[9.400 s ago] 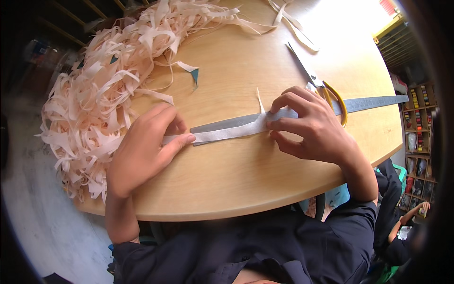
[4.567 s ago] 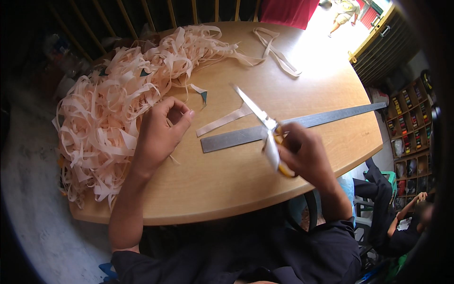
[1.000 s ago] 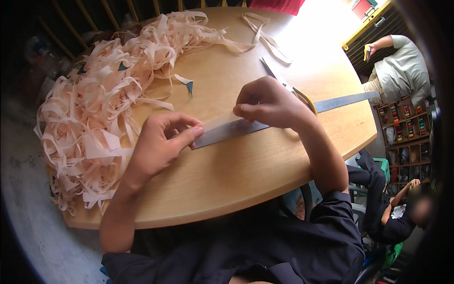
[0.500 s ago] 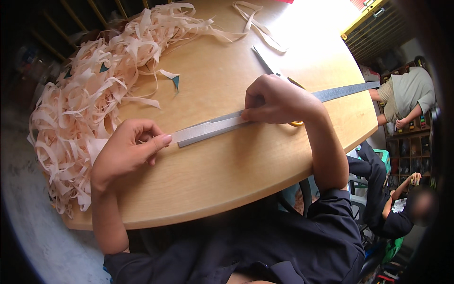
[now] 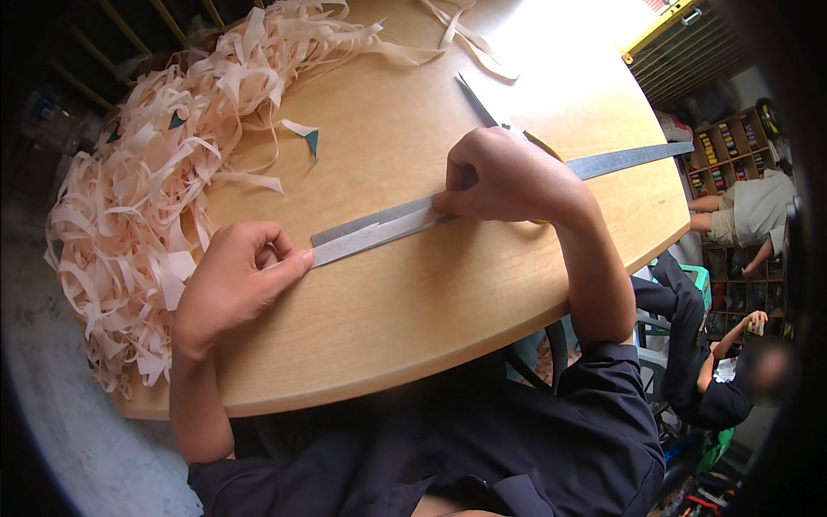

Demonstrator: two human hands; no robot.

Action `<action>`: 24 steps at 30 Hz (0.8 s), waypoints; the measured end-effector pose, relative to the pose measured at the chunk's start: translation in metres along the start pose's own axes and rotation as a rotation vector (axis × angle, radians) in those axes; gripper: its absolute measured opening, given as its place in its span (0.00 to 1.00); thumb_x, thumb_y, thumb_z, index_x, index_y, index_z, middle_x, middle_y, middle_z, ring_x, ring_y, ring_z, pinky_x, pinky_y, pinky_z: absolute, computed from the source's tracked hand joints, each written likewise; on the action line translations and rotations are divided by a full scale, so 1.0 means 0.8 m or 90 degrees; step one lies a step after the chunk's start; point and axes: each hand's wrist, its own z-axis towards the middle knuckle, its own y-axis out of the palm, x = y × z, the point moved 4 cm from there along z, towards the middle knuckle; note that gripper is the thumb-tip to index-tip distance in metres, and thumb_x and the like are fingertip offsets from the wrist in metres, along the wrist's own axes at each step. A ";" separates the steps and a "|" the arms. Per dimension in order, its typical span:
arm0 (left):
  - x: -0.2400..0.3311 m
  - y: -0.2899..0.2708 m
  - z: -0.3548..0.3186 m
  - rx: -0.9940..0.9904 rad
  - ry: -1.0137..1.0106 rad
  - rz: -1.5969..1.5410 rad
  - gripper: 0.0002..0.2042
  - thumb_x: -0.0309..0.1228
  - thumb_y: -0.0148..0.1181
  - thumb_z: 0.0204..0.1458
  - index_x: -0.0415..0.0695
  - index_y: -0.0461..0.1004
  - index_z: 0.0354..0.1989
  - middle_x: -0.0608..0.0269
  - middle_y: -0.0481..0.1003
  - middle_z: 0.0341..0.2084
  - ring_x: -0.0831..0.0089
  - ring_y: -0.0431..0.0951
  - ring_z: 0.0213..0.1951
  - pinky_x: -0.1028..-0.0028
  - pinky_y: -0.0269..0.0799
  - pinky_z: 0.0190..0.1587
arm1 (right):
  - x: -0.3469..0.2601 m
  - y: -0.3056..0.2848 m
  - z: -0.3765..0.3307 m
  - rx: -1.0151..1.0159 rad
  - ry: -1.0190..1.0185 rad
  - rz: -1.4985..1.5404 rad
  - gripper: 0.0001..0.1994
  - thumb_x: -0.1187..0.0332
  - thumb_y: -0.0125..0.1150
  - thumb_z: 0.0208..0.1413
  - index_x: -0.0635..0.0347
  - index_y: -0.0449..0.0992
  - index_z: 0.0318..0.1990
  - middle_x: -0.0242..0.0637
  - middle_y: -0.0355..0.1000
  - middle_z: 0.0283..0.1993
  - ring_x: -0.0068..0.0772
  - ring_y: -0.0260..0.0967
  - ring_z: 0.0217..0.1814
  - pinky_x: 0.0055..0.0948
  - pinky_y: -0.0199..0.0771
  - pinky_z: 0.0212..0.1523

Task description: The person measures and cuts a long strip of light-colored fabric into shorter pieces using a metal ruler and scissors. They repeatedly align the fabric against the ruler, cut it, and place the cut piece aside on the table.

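the left hand (image 5: 237, 289) is pinching one end of a pale strip (image 5: 366, 241) between thumb and forefinger; its other fingers are curling, partly hidden. from those fingertips the strip is lying along a steel ruler (image 5: 633, 159) toward the right hand (image 5: 512, 177), whose thumb is touching it; whether those fingers are pinching or only pressing, i cannot tell. the right hand is hiding the ruler's middle and part of the scissors (image 5: 482, 102) beyond its knuckles. beyond the left fingers, a tangled heap (image 5: 159, 172) is blurring single strands together.
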 end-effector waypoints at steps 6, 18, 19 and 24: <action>0.006 0.000 -0.002 0.019 0.017 0.025 0.14 0.35 0.68 0.59 0.35 0.76 0.28 0.70 0.66 0.12 0.85 0.63 0.19 0.74 0.56 0.21 | 0.006 0.000 0.002 -0.001 0.005 0.053 0.11 0.65 0.75 0.53 0.66 0.85 0.33 0.42 0.83 0.31 0.33 0.80 0.30 0.31 0.79 0.35; 0.004 0.000 -0.002 0.022 0.020 0.017 0.14 0.35 0.67 0.59 0.36 0.77 0.29 0.71 0.65 0.12 0.85 0.61 0.19 0.74 0.55 0.22 | 0.010 0.000 0.006 -0.002 -0.038 0.102 0.11 0.69 0.72 0.54 0.67 0.82 0.41 0.40 0.82 0.33 0.30 0.79 0.29 0.30 0.81 0.29; 0.004 0.000 -0.002 0.025 0.025 0.022 0.14 0.35 0.67 0.59 0.36 0.77 0.29 0.71 0.65 0.12 0.85 0.61 0.19 0.74 0.55 0.22 | 0.010 -0.001 0.005 0.000 -0.030 0.096 0.11 0.69 0.73 0.53 0.66 0.82 0.40 0.40 0.82 0.33 0.30 0.79 0.30 0.29 0.81 0.32; 0.003 0.000 -0.001 0.024 0.022 0.024 0.14 0.35 0.67 0.59 0.36 0.77 0.29 0.71 0.65 0.12 0.85 0.61 0.19 0.74 0.54 0.22 | 0.008 -0.001 0.003 -0.016 0.002 0.106 0.11 0.70 0.77 0.49 0.65 0.83 0.38 0.39 0.82 0.34 0.30 0.81 0.34 0.27 0.81 0.38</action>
